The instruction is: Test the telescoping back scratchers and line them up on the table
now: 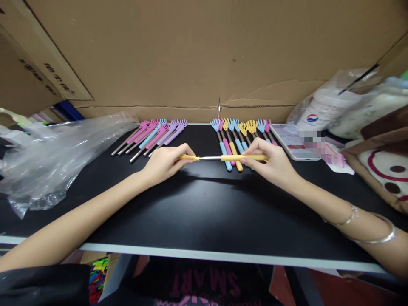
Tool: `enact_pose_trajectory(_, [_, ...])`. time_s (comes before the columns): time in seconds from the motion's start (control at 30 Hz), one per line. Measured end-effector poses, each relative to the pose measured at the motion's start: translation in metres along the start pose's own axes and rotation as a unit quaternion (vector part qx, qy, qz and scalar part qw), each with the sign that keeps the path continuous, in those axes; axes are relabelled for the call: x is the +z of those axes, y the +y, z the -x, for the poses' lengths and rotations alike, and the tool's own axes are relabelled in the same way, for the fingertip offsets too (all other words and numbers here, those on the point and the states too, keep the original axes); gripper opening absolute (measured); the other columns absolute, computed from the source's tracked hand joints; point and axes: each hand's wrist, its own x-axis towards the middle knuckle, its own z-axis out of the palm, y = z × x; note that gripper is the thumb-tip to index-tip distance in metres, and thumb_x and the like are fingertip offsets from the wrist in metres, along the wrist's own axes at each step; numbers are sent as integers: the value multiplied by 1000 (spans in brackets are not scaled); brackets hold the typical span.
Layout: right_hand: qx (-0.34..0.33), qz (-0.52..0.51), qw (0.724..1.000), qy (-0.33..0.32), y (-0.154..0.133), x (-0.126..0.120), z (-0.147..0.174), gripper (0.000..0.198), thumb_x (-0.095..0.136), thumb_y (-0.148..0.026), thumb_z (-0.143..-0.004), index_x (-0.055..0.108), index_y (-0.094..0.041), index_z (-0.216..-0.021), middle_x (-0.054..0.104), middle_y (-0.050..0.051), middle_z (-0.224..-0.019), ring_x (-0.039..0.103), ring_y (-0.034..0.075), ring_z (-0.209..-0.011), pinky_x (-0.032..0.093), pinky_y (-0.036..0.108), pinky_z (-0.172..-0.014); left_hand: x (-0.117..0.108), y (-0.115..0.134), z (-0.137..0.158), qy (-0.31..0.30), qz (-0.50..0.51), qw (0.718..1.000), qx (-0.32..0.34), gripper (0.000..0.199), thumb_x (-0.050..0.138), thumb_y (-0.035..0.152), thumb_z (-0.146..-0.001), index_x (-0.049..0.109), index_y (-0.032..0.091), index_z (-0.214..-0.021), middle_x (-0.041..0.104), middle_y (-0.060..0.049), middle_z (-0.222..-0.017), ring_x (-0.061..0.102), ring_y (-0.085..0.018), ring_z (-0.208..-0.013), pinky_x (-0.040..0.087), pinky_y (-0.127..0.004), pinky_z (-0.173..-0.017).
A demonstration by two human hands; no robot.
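Held level above the black table is a yellow back scratcher with a short stretch of metal rod showing. My left hand is closed around its yellow head, most of which the fingers hide. Thumb and fingers of my right hand pinch its yellow handle. Behind my right hand lies a row of back scratchers with blue, pink and yellow heads and matching handles. Beyond my left hand is another group of scratchers in pink, blue and purple, some with bare metal rods toward me.
Clear plastic bags lie at the left on the black table. At the right are a phone, a bagged white cup and a brown cloth item. Cardboard walls the back. A box of colourful pieces sits below the edge.
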Motion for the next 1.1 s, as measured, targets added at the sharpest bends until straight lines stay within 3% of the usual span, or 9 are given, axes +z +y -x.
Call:
enact_pose_trajectory(0.2, [-36,50,998,2,0,-1,1,20,62,-38,-79,50,-22,-75,65,0,-67,56,11,-52,38,23,-47,0,0,-1,-27,52,998,-21,20,48,38,-92,57,20,-94,63,5,-66,58,-10,-56,35,-17,-56])
enact_pose_trajectory(0.4, [-58,105,993,-7,1,-2,2,21,59,-42,-81,53,-21,-78,65,0,-70,55,10,-53,40,23,-51,5,0,1,-47,86,994,-39,19,49,38,-91,56,20,-94,61,5,-64,59,-10,-58,37,-17,-59])
enact_pose_trajectory(0.73, [-31,124,990,-63,8,-7,-4,22,56,-42,-83,57,-20,-83,61,-2,-61,44,8,-45,33,23,-47,4,5,-1,-95,130,985,-59,21,48,41,-91,53,21,-95,61,5,-62,59,-10,-58,38,-18,-59])
enact_pose_trajectory(0.87, [-4,75,995,-66,5,-6,-5,26,57,-46,-82,53,-21,-88,60,-3,-61,45,8,-47,30,23,-46,2,6,-4,-62,205,973,-91,25,52,41,-88,50,20,-101,57,6,-58,56,-10,-54,40,-19,-58])
enact_pose_trajectory(1.1, [67,-44,990,-120,6,2,0,29,54,-48,-84,47,-21,-96,65,0,-69,55,11,-55,38,23,-51,1,-2,-10,57,342,921,-180,28,60,42,-81,50,19,-94,56,4,-62,55,-9,-55,42,-20,-57])
